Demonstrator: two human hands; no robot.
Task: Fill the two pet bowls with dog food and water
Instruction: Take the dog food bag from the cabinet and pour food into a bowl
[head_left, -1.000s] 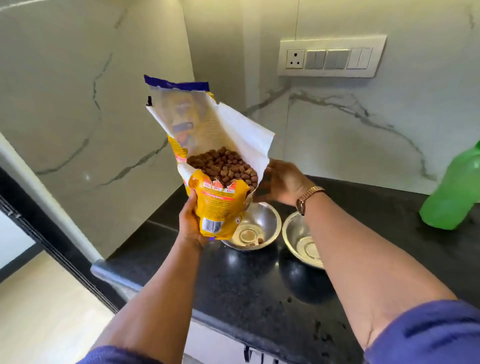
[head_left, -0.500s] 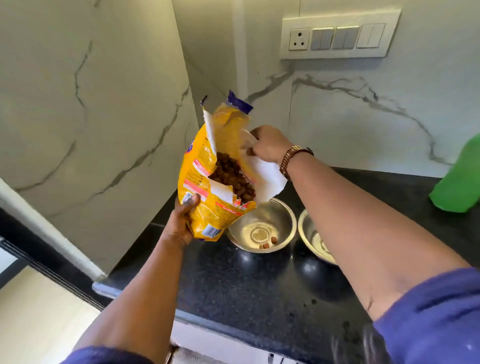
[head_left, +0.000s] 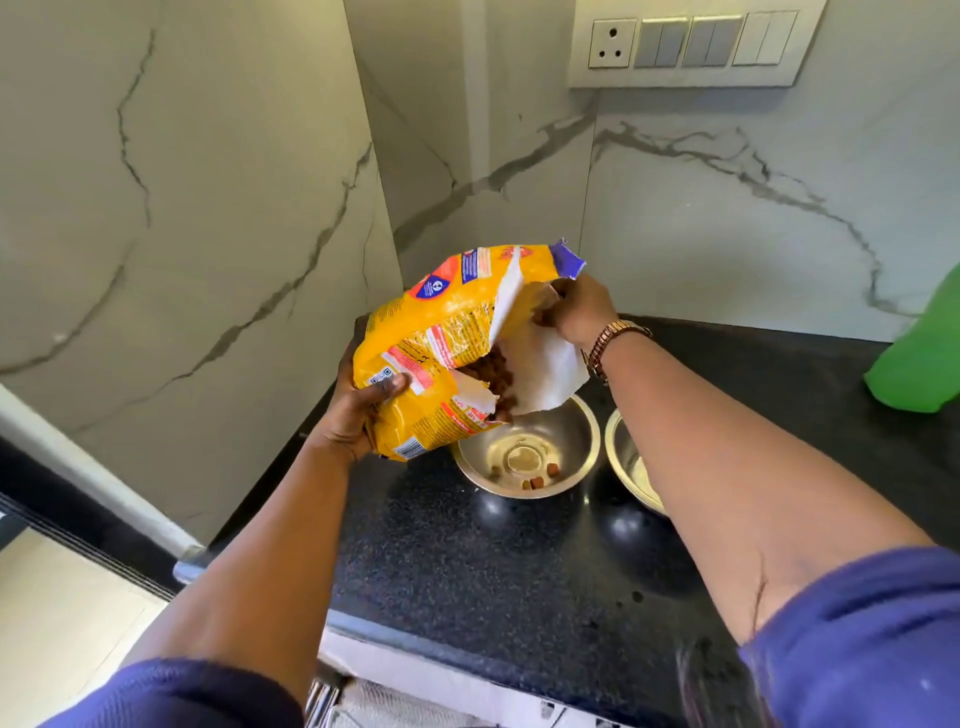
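Counter: black speckled stone, glossy, in a corner of white marble wall with grey veins.
Left hand: my left hand is closed on the bottom end of the bag, thumb across its face, fingers hidden behind; forearm stretched forward, purple sleeve pushed up.
Right hand: my right hand pinches the torn top edge of the bag, fingers curled shut on it, wrist raised above the bowls; a brown link watch on the wrist.
Bag: crinkled yellow plastic with orange and blue print, white inside, tipped on its side with the mouth hanging over the near bowl.
Kibble: brown chunks sliding out at the bag's mouth; a few pieces already lie in the bowl.
Left bowl: round shiny steel, on the counter right under the bag's mouth.
Right bowl: same steel, just beside the first, partly hidden by my right forearm.
Bottle: green plastic, translucent, at the right edge on the counter.
Switches: white socket plate up on the wall.
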